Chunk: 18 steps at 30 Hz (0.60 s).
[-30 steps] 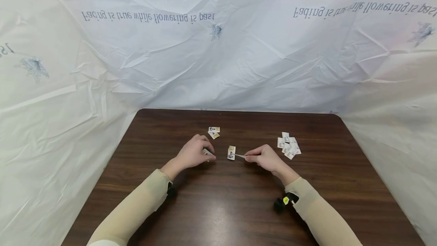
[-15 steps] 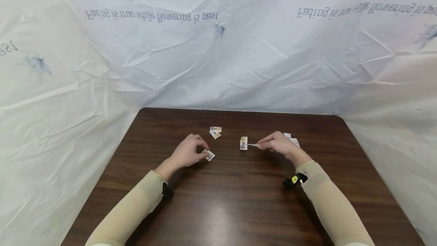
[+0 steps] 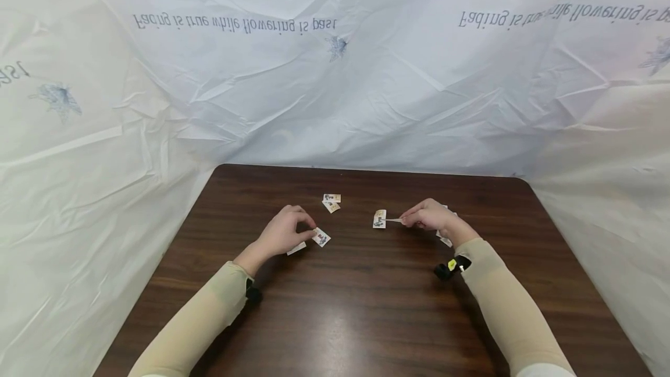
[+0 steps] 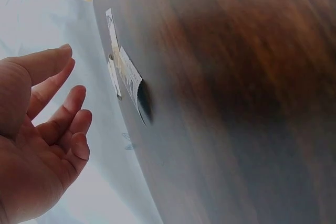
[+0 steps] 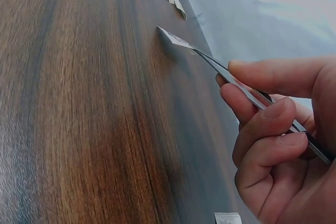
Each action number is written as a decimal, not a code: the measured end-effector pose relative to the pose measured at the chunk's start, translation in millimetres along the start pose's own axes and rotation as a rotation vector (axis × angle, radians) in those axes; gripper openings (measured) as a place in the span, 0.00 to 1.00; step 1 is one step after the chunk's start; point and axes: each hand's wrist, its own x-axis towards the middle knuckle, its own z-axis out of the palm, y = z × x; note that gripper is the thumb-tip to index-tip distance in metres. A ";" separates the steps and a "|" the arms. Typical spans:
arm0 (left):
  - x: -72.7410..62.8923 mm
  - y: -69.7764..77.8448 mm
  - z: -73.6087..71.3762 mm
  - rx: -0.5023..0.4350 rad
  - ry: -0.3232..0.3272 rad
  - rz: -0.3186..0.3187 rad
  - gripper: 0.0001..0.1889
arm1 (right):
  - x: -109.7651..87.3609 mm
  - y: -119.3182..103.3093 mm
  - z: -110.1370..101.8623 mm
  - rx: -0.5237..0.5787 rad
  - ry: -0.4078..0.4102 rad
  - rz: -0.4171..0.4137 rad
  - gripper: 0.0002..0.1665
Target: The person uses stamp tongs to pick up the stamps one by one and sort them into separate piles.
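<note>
My right hand holds metal tweezers between thumb and fingers. A small printed stamp is caught in their tips, close over the table in the head view. My left hand is held above the table, thumb and forefinger apart with nothing between them in the left wrist view. Just past its fingertips in the head view lies one stamp, and another stamp lies partly under the hand. The nearest stamp in the left wrist view shows a toothed edge and a lifted corner.
Two overlapping stamps lie toward the back middle of the brown wooden table. A pile of stamps at the right is mostly hidden behind my right hand. White printed sheeting hangs behind and beside the table.
My right hand has moved right and away from me, carrying the stamp in the tweezers. My left hand has shifted slightly left, uncovering the stamps beneath it.
</note>
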 end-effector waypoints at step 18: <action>-0.8 -1.2 1.1 0.011 -0.001 -0.003 0.04 | -0.9 1.5 1.5 -0.013 0.016 0.058 0.21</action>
